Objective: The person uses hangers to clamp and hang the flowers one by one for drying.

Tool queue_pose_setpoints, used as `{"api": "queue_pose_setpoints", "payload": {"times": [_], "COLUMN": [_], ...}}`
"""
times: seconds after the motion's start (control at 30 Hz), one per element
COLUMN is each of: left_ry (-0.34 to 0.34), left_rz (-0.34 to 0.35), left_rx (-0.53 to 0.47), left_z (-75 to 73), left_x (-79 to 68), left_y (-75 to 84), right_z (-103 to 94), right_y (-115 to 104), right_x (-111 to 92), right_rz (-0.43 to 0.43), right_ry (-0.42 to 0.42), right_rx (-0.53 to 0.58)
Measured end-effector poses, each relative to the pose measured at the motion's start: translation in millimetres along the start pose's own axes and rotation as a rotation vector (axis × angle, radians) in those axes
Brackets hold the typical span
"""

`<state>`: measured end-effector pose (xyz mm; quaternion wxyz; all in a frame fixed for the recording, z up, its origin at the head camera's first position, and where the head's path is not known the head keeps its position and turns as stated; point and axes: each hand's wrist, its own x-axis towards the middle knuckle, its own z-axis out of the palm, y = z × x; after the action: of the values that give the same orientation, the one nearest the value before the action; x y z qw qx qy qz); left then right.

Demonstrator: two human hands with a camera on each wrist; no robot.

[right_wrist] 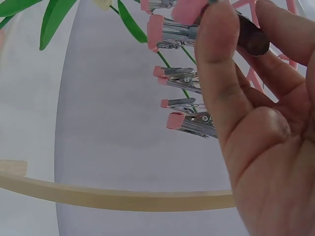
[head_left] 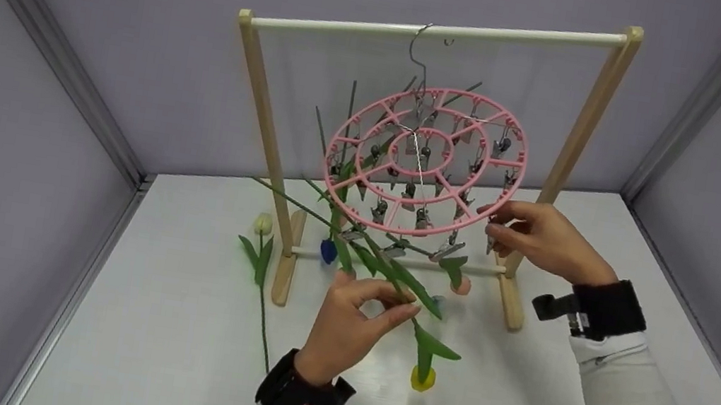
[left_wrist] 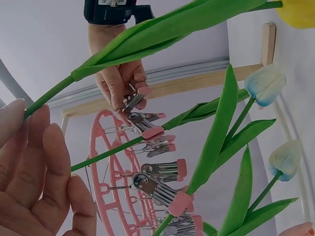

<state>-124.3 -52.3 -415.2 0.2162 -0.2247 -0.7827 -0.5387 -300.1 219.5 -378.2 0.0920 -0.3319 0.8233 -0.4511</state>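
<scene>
A pink round clip hanger (head_left: pixel 524 165) hangs by its hook from a wooden rack (head_left: pixel 535 38), with metal clips around its rings. My left hand (head_left: pixel 346 325) pinches the green stem of a yellow tulip (head_left: pixel 423 379) between thumb and fingers, below the hanger's front. The flower head points down and toward me. At the hanger's right edge, my right hand (head_left: pixel 544 241) holds a metal clip (left_wrist: pixel 132 101) with pink tips between thumb and fingers. Other tulips hang in clips, among them a blue tulip (head_left: pixel 328 251), a peach tulip (head_left: pixel 460 286) and a white-blue tulip (left_wrist: pixel 266 84).
A white tulip (head_left: pixel 263 224) lies on the white table (head_left: pixel 170 331), left of the rack. The rack's wooden feet (head_left: pixel 508 303) stand on the table at both sides. Grey panel walls (head_left: pixel 0 177) enclose the table at the back and sides.
</scene>
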Motion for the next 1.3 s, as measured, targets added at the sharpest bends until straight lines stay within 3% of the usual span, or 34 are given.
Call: {"api": "queue_pose_setpoints", "payload": {"times": [0.2,0.37,0.47,0.6,0.73,1.03,1.3], "left_ry": [0.001,0.010,0.013,0.035,0.060,0.066,0.055], "left_rz": [-0.006,-0.011,-0.038,-0.075,-0.095,-0.132,-0.169], "left_rx": [0.007,0.012,-0.006,-0.023,-0.003,-0.017,-0.018], "left_z": [-0.3,-0.1,-0.6,-1.4,-1.7,-2.6,-3.5], "left_x": [2.2,5.4,7.8,13.4,20.0,33.1,41.1], "left_y": [-0.5,-0.5,-1.5,-3.9,-7.3,-14.0,-20.7], "right_z": [1.6,5.9,11.1,17.8,23.4,34.3,47.8], "right_y": [-0.5,-6.7,-13.7,-23.7,-31.7,-41.4,-39.8], "right_x": [-0.9,-3.4,-5.2,-6.3,-6.5,-9.3,-5.1], "right_rz": [0.022,0.026,0.004,-0.090,-0.175,-0.180,-0.199], "right_ry": [-0.027,-0.006,0.003,0.014,0.014,-0.071,-0.118], "right_rx": [0.054,-0.001,-0.120,-0.355,-0.458,-0.388,-0.400]}}
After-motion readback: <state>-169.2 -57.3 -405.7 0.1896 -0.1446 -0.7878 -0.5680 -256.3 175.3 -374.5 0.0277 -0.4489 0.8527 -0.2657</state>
